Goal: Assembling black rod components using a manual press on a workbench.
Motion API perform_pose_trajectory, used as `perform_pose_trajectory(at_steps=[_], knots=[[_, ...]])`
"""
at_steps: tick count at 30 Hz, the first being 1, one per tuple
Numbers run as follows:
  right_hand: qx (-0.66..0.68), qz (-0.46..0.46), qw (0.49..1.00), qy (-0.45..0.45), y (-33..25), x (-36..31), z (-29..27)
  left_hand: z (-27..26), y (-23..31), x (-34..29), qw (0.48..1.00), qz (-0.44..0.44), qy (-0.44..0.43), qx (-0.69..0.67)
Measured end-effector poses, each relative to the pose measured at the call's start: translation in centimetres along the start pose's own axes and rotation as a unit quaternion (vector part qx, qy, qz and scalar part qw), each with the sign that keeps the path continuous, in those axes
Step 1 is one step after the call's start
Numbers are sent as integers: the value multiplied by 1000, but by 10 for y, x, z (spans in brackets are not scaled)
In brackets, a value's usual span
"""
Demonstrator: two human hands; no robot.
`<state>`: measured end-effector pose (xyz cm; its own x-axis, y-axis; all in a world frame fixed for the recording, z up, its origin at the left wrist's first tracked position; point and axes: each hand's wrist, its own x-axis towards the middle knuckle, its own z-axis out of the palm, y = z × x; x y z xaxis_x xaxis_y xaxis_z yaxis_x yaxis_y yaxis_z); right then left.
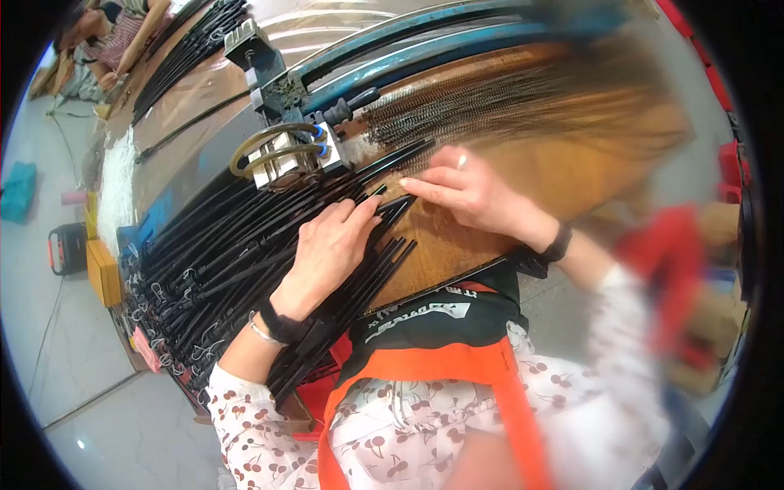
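My left hand (333, 245) is closed over a pile of thin black rods (237, 237), with a black rod (379, 190) between its thumb and fingers, the tip sticking out past them. Just to the right, my right hand (474, 194) has thumb and index finger drawn together near the rod tips. Whatever lies in that pinch is too small to make out. Beyond both hands stands a metal clamp block (282, 163) with curved yellowish hoses and blue fittings. Some rods run beneath it.
Long thin coiled springs (482, 106) lie across the wooden tabletop (523, 171), beside a blue machine rail (408, 57). At the far left another person (114, 41) sits by more black rods (196, 53). An orange-yellow box (103, 272) stands left of the table.
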<state>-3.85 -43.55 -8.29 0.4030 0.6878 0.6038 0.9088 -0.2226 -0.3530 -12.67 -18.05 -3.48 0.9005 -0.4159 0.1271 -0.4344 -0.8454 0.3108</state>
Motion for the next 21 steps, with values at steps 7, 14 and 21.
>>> perform_pose_trajectory(at_steps=[7,14,21], knots=[[-91,53,994,-19,25,5,-8,31,-3,34,989,-16,-12,148],[-100,63,993,-3,26,2,-8,43,-9,46,991,5,-1,134],[-127,125,984,15,35,-14,-34,14,14,43,994,11,-15,106]])
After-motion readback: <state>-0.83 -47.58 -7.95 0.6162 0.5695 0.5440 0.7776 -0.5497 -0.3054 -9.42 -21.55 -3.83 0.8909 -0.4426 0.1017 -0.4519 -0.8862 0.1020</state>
